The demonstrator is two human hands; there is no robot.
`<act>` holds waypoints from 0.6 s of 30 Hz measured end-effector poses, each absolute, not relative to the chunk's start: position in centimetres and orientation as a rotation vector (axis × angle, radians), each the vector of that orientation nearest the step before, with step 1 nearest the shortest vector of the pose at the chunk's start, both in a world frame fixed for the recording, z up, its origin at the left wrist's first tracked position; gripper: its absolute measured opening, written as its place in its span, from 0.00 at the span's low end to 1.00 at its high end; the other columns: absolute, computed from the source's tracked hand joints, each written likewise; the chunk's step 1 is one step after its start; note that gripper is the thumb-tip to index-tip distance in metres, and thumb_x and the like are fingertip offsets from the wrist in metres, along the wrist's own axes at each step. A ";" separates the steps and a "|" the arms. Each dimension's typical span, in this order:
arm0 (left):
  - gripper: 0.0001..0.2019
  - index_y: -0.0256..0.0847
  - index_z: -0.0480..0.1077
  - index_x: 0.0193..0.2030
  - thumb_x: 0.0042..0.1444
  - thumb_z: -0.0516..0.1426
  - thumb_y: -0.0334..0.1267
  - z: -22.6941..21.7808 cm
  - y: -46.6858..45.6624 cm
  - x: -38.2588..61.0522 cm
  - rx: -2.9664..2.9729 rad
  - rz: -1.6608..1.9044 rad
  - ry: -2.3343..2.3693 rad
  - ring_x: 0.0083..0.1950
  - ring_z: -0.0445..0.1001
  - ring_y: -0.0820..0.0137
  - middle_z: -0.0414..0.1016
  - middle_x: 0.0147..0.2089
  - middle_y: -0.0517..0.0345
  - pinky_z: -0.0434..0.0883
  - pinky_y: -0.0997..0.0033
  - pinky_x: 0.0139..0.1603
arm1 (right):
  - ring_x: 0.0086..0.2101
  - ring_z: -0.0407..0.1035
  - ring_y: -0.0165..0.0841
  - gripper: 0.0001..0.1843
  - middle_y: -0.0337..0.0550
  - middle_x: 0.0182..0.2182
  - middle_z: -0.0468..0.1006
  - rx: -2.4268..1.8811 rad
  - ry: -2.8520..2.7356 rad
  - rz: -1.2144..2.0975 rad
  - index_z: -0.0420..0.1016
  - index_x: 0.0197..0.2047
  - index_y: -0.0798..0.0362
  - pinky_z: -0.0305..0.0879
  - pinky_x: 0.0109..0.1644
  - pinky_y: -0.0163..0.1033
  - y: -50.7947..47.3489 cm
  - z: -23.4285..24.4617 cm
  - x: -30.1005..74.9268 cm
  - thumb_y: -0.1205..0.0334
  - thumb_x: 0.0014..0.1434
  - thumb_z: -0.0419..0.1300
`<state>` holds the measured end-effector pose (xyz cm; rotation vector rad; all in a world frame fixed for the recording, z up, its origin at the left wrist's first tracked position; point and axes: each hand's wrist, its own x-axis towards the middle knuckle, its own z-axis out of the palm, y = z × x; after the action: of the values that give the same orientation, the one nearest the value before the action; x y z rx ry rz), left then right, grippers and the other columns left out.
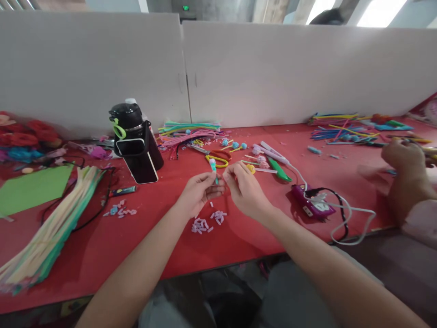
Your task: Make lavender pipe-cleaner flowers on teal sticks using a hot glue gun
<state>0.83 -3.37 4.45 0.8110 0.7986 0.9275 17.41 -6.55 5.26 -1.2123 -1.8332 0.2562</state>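
Observation:
My left hand [204, 189] is closed on a small teal stick with a pale lilac top [213, 167], held upright between thumb and fingers. Close beside it on the right, my right hand [244, 184] has its fingertips pinched together; whatever they hold is too small to make out. Below the hands lie short cut lilac pieces [200, 225] in loose piles. Just beyond my fingers are scissors [220, 158] with yellow and red handles. A yellow fuzzy ball [251, 168] sits right by my right hand.
A black bottle [128, 118] with a phone [138, 161] leaning on it stands left of pipe cleaners [191, 132]. More pipe cleaners [64, 218] lie at left. On the right are a white corded tool [275, 152], a green-handled tool [280, 170], a purple power strip [312, 205] and another person's hand [403, 159].

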 end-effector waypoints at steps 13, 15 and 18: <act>0.14 0.37 0.76 0.36 0.49 0.71 0.43 4.2 -2.9 0.6 0.970 1.009 0.833 0.33 0.81 0.73 0.82 0.35 0.56 0.76 0.76 0.33 | 0.28 0.63 0.31 0.20 0.39 0.26 0.73 -1.266 -1.880 0.582 0.73 0.25 0.52 0.57 0.34 0.39 -6.3 4.6 20.1 0.51 0.65 0.61; 0.15 0.36 0.75 0.36 0.48 0.72 0.43 4.1 -2.8 0.6 0.982 1.015 0.843 0.33 0.81 0.73 0.81 0.34 0.57 0.76 0.77 0.32 | 0.25 0.62 0.30 0.24 0.38 0.23 0.71 -1.300 -1.893 0.606 0.71 0.22 0.52 0.57 0.33 0.39 -6.4 4.5 20.3 0.47 0.66 0.60; 0.18 0.36 0.75 0.36 0.46 0.73 0.44 4.1 -2.3 0.2 1.041 1.059 0.865 0.32 0.80 0.74 0.80 0.33 0.58 0.76 0.77 0.31 | 0.31 0.69 0.33 0.21 0.43 0.29 0.76 -1.307 -2.010 0.595 0.77 0.28 0.52 0.64 0.38 0.41 -6.6 4.5 20.6 0.51 0.69 0.56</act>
<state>0.18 -2.33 4.08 1.0412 0.8647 1.0589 20.61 -6.60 4.46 -1.3072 -2.0101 0.5952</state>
